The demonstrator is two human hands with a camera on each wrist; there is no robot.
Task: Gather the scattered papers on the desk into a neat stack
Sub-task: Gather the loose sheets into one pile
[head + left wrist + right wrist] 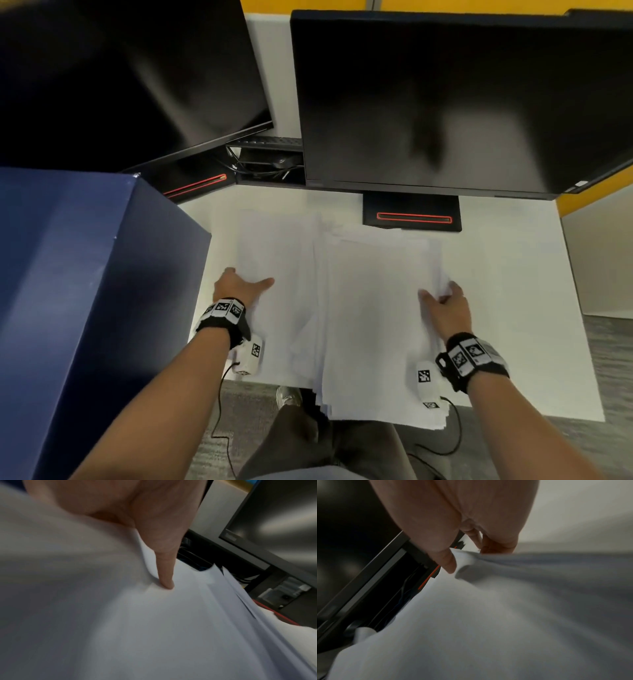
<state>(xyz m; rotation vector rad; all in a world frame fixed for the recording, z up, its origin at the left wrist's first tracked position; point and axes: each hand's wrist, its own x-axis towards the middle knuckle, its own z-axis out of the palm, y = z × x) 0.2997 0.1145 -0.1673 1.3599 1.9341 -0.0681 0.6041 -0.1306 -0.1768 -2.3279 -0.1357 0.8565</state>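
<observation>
Right hand: right hand [445, 308] pinches the right edge of the papers [373, 308], thumb on top and fingers curled under; the right wrist view shows the sheets bunched between thumb and fingers [498, 546].
Left hand: left hand [236, 286] grips the left edge of the papers, thumb [165, 574] pressed on the top sheet, the other fingers hidden beneath.
Papers: plain white sheets, loosely overlapped in two offset bundles on the white desk [507, 274]; near ends hang past the desk's front edge; no print can be made out.
Wrist bands: black straps [474, 359] carrying square black-and-white coded tags, with small white camera units on thin black cables.
Blue box: matte dark blue box [85, 291] at left, cut off by the frame.
Monitors: two black screens [445, 102], both dark; stand bases trimmed with a red-orange line; a small logo on the bezel is too blurred to read.
Legs: dark trousers [325, 445] and one shoe below the desk edge.
</observation>
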